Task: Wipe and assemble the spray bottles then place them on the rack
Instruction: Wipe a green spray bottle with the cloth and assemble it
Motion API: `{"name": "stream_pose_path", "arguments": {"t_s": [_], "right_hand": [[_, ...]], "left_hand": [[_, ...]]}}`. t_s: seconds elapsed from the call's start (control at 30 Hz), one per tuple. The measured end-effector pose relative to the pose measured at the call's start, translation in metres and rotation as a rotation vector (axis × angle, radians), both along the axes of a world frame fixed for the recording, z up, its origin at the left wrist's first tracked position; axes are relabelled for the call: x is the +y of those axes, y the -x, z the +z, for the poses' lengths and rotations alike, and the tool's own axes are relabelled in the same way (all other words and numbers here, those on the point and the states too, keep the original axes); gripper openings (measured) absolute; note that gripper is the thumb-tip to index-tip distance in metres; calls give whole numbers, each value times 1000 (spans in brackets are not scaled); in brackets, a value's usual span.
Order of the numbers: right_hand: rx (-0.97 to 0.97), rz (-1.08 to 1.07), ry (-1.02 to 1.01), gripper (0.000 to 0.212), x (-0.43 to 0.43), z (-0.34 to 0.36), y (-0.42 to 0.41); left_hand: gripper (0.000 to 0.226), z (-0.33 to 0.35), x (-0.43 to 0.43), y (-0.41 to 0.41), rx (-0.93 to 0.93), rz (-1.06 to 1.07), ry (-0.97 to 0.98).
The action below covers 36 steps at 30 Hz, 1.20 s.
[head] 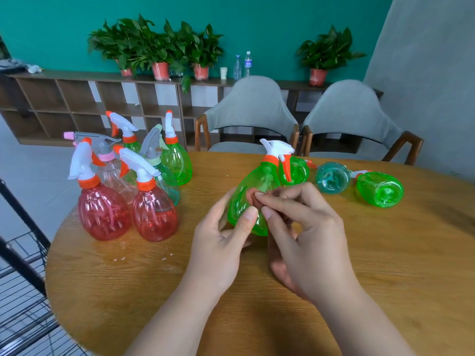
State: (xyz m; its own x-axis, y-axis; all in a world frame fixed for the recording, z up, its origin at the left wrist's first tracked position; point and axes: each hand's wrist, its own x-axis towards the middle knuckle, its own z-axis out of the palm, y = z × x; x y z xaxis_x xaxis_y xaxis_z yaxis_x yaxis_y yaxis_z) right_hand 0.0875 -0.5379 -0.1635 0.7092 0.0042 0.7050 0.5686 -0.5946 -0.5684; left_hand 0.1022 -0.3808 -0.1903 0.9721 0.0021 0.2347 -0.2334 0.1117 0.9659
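A green spray bottle (253,187) with a white and orange trigger head leans tilted over the middle of the round wooden table (385,265). My left hand (221,242) grips its lower body, thumb on the front. My right hand (300,227) pinches a small reddish-brown cloth (253,197) against the bottle's side. Three bottles lie on their sides behind: a green one (295,172), a teal one (331,178), another green one (380,188). At the left stand several assembled bottles, among them two red ones (102,211) (154,214).
A black wire rack (23,291) stands off the table's left edge. Two grey chairs (252,109) (352,116) sit at the far side. Behind them a low wooden shelf (77,98) carries potted plants and water bottles. Small white scraps (119,258) lie on the tabletop.
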Motion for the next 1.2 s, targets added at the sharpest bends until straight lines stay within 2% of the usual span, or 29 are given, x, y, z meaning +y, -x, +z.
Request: {"name": "stream_pose_path", "arguments": {"t_s": [0.17,0.27,0.37,0.5,0.7,0.8,1.0,1.1,1.2], "right_hand": [[-33,-144,-118,29,-17,4,-8],[-33,-182,-133,30,-21,4,-10],[-55,-112,-104,31,-11,4,-4],[-62,-2,-21,28,0,-1,1],[-62,43,26,30,-6,0,-1],[-74,3,-5,32,-6,1,-1],[-118,-193,-123,32,-18,6,-6],[-114,-173,-122,33,-12,6,-3],[-98,-69,-36,31,0,3,1]], "left_hand": [[74,-1,0,7,-49,-74,-66],[79,-1,-3,9,-74,-45,-85],[85,0,-3,4,-113,24,-91],[100,2,-1,-4,-62,39,15],[65,5,1,-2,-13,-103,52],[65,4,-1,-2,-31,-113,38],[84,-4,-2,1,-110,-59,-192],[88,-7,-4,0,-131,10,-221],[89,-8,-1,-3,-143,87,-219]]}}
